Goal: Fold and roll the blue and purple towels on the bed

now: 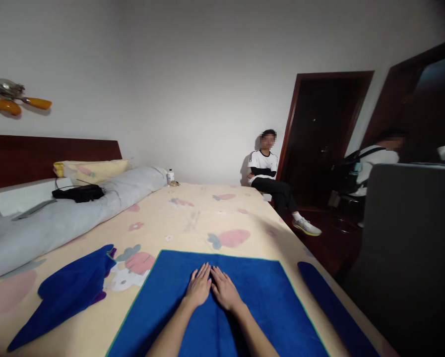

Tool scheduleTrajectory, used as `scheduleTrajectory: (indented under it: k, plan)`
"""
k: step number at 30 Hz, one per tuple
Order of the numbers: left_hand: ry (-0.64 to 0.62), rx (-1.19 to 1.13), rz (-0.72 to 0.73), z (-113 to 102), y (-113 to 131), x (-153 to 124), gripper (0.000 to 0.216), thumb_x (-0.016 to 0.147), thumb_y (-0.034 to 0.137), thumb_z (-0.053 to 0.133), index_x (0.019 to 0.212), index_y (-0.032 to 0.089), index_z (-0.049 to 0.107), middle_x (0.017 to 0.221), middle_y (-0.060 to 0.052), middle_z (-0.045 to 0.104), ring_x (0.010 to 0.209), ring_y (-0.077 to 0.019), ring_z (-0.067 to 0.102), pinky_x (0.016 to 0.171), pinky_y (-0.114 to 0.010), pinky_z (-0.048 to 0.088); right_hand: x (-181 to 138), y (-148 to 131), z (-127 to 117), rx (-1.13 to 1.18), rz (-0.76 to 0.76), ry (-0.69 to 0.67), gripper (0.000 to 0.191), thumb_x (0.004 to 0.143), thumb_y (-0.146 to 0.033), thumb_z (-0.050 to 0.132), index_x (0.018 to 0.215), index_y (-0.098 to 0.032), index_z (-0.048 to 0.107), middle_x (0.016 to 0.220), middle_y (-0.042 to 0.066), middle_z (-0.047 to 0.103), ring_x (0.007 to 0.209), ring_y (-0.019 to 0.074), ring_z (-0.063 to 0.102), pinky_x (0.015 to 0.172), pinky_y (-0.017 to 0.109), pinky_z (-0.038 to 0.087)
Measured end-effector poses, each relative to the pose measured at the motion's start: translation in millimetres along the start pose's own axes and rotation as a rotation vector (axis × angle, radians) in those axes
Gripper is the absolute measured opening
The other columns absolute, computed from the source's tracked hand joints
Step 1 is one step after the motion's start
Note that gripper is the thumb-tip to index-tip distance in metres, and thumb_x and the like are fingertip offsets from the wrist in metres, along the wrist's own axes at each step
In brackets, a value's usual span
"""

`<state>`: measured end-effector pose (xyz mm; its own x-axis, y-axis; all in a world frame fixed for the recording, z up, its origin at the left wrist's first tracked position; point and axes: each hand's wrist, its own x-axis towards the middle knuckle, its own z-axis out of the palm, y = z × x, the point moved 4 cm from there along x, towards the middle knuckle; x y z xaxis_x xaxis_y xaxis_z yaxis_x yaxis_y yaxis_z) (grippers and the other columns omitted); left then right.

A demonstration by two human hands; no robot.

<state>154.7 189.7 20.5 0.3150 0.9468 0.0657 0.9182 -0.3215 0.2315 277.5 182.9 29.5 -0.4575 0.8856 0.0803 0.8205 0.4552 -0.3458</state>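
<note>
A blue cloth (252, 277) with a green edge lies spread flat on the bed in front of me. My left hand (200, 285) rests palm down near its middle, fingers stretched out. Beside it, my right hand (224, 288) also lies flat on the cloth, and the fingertips of the two hands nearly meet. Neither hand holds anything. To the left is a crumpled blue cloth (73, 282) with some purple showing at its edge. A folded blue strip of cloth (330, 302) lies along the bed's right side.
The bed (192, 228) has a cream sheet with a carrot pattern. A grey rolled quilt (125, 193) runs along the left, with a black bag (79, 193) on it. A white bottle (170, 176) stands at the far corner. Two people sit beyond the bed; a dark grey panel (412, 238) stands right.
</note>
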Motion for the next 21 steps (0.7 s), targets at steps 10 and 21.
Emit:
scheduleTrajectory:
  k: [10, 21]
  plan:
    - [-0.003, 0.108, -0.453, -45, -167, -13, 0.06, 0.096, 0.049, 0.022, 0.151, 0.025, 0.025, 0.16, -0.004, 0.018, 0.148, -0.0232, 0.016, 0.116, -0.053, 0.017, -39, 169, -50, -0.179, 0.53, 0.081, 0.065, 0.093, -0.056, 0.025, 0.149, -0.025, 0.028, 0.159, 0.005, 0.023, 0.148, 0.0211, 0.015, 0.119, 0.047, 0.014]
    - [0.068, 0.225, -0.419, -55, -120, -28, 0.057, 0.095, 0.027, 0.024, 0.15, 0.014, 0.03, 0.16, -0.011, 0.016, 0.148, -0.0255, 0.01, 0.117, -0.055, 0.01, -66, 168, -54, -0.3, 0.664, 0.2, 0.072, 0.094, -0.052, 0.027, 0.149, -0.006, 0.023, 0.159, 0.015, 0.017, 0.148, 0.0254, 0.012, 0.12, 0.047, 0.011]
